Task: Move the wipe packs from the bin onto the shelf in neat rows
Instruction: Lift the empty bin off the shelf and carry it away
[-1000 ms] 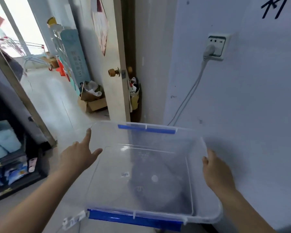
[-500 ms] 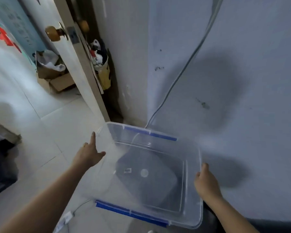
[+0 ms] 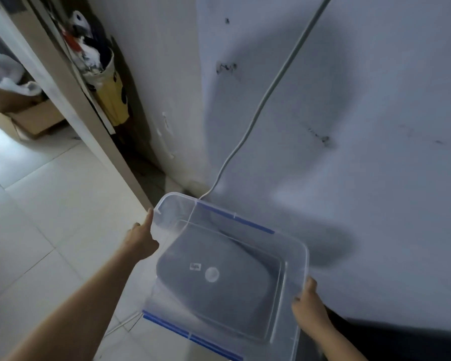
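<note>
We hold the clear plastic bin level between both hands, low and near us, close against the grey wall, probably to set it down out of the way. Our left hand grips the left rim, index finger laid straight along the edge. Our right hand clamps the near right corner, thumb over the rim, its other fingers hidden beneath. No wipe packs show inside, so we judge the bin emptied. The shelf is out of view, so we cannot check the rows. A dark grey shape shows through the clear bottom; what it is, and whether the bin rests on it, we cannot tell. A white cable runs down the wall behind the bin's far edge. At far left a cardboard box is cut off beyond the door.
</note>
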